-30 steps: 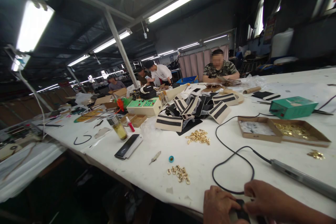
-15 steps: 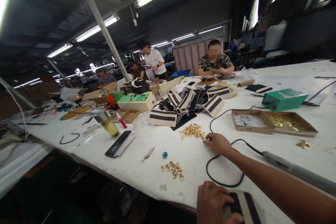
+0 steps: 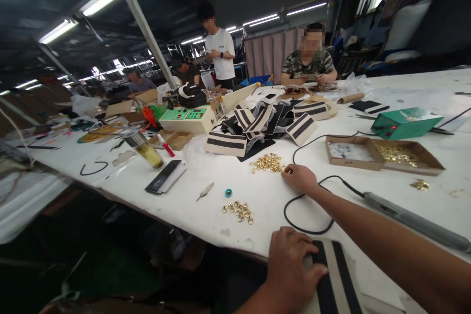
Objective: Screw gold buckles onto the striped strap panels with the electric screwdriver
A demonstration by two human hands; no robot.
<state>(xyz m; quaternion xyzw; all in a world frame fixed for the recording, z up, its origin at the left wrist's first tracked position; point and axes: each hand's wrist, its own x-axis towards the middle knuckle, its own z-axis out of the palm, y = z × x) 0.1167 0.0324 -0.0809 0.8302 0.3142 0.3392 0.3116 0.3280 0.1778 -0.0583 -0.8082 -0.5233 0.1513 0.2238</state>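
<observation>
My left hand [image 3: 290, 267] lies on a cream strap piece with black stripes [image 3: 333, 282] at the near table edge, fingers curled over its end. My right hand [image 3: 300, 178] reaches forward across the white table [image 3: 206, 206], fingers pinched at the right edge of a heap of gold metal rings [image 3: 267, 163]; what it pinches is too small to make out. A second, smaller cluster of gold rings [image 3: 238, 211] lies nearer me. A black cable [image 3: 305, 228] loops under my right forearm to a grey tool [image 3: 412, 216].
Striped strap pieces [image 3: 257, 127] are piled mid-table beside a green-topped control box [image 3: 186, 118]. Cardboard trays [image 3: 379, 154] with gold parts and a green box [image 3: 405, 125] stand at right. A jar [image 3: 145, 149] and phone [image 3: 164, 176] sit left. Several people work at the far end.
My right hand left the strap piece and reached forward to the heap of gold rings. My left hand stayed on the strap. The view tilted downward and shifted closer.
</observation>
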